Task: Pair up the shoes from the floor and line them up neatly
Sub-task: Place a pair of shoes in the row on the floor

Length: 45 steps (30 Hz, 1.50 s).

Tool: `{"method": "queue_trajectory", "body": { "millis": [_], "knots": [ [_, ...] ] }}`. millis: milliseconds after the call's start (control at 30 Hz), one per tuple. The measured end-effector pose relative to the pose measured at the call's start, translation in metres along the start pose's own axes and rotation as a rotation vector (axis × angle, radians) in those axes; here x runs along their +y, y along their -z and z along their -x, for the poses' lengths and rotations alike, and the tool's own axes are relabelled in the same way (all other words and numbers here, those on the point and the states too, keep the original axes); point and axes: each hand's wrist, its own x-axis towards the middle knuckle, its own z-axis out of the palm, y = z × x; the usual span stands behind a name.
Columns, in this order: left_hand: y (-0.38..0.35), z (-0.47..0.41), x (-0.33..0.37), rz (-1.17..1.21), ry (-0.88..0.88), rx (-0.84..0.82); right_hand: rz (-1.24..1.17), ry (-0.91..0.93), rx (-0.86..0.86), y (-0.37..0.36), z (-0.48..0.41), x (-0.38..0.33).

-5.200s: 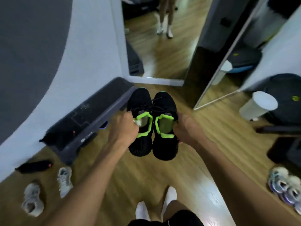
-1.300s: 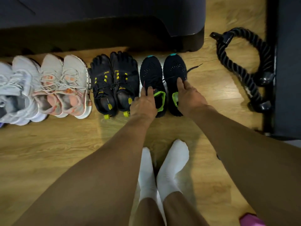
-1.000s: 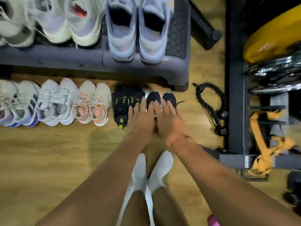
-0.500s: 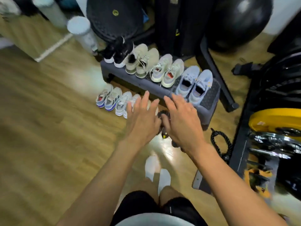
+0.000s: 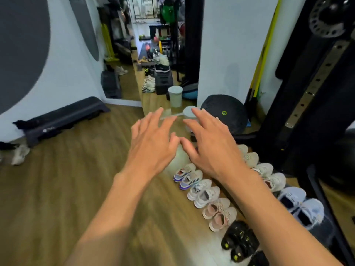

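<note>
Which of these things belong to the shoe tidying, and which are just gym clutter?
Part of the job:
- row of paired shoes on the floor
- pale loose shoe by the far left wall
- left hand and right hand, both empty

Just lying about:
- grey step platform
- white bin
- black round disc

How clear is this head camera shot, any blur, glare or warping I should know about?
Head view: the left hand and right hand are slightly motion-smeared; the pale blue shoes at the right edge are blurred; a bright glare patch sits on the wood floor between the hands; the wide lens bends the walls and rack outward.
</note>
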Motion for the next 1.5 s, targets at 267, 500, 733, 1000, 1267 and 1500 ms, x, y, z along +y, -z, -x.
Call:
{"method": "queue_trajectory", "body": {
  "millis": [267, 500, 733, 1000, 1267, 1500],
  "knots": [
    [0.096, -0.018, -0.161, -0.117, 0.126, 0.112, -0.088, 0.162, -0.07, -0.03, -0.114, -0.14],
    [0.133, -0.039, -0.279, -0.144, 0.235, 0.114, -0.132, 0.269, -0.095, -0.075, -0.205, -0.245],
    [0.134, -0.095, -0.383, -0.167, 0.358, 0.156, -0.169, 0.39, -0.131, -0.14, -0.309, -0.302],
    [0.137, -0.152, -0.495, -0.199, 0.597, 0.157, -0.253, 0.572, -0.243, -0.217, -0.43, -0.362],
    [0.118, -0.167, -0.635, -0.292, 0.748, 0.146, -0.331, 0.706, -0.366, -0.318, -0.515, -0.45],
    [0.111, -0.172, -0.782, -0.232, 0.828, 0.083, -0.295, 0.723, -0.515, -0.414, -0.584, -0.548]
  ]
}}
